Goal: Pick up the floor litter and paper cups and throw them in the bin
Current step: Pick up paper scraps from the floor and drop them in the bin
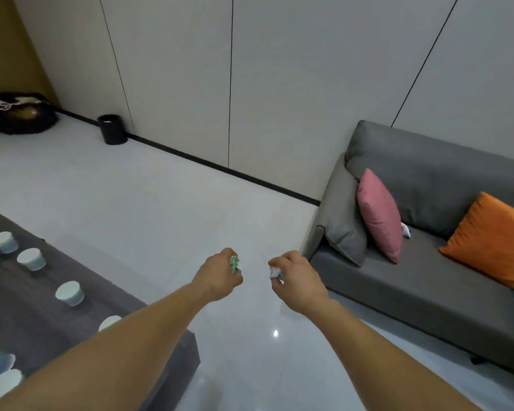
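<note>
Both arms reach out over the pale floor, the hands apart. The left hand (pixel 218 274) is curled round a green-and-white crumpled scrap (pixel 235 264); the right hand (pixel 297 278) clutches a white wad (pixel 274 272). The black bin (pixel 112 129) stands well beyond them against the wall. Paper cups (pixel 31 258) sit on the dark table (pixel 72 321) left of the hands.

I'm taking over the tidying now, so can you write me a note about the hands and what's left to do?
Left hand grips a crumpled green-and-white wad.
Right hand grips a crumpled white wad.
The black bin stands by the far wall, across the floor.
Paper cups sit on the dark table at left.
Done: two wads in hand.
Left: bin them, then the cups.
</note>
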Tool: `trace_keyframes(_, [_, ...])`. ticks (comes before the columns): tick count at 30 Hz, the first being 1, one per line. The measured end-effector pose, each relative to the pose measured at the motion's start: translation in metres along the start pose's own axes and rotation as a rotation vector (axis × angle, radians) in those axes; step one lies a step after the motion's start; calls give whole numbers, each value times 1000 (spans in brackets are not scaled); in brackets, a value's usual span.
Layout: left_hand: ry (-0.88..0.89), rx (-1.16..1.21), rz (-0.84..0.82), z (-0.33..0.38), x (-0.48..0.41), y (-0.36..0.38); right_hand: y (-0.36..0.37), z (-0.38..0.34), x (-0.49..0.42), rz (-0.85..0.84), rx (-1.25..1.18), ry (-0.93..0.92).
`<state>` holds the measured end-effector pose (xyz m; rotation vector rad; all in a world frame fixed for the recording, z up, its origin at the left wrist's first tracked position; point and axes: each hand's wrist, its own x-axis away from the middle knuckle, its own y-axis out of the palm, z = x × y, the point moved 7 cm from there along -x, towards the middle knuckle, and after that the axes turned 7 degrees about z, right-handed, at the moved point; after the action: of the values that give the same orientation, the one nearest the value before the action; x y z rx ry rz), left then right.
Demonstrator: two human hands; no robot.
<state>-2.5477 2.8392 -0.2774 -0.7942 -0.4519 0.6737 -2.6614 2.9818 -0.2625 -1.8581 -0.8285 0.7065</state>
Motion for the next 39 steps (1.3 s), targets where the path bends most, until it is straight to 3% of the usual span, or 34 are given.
trace_keyframes(10, [-59, 36, 35, 1, -186, -38, 10, 26, -203, 14, -57, -56])
trace_keyframes(23, [-275, 75, 236, 7, -401, -83, 35, 39, -477, -76, -119, -294])
trace_keyframes(29, [-369, 107, 277, -39, -488, -110, 81, 7, -582, -150, -111, -378])
trace_keyframes(39, [-383, 109, 314, -123, -674, -205, 144, -83, -791, -176, -97, -434])
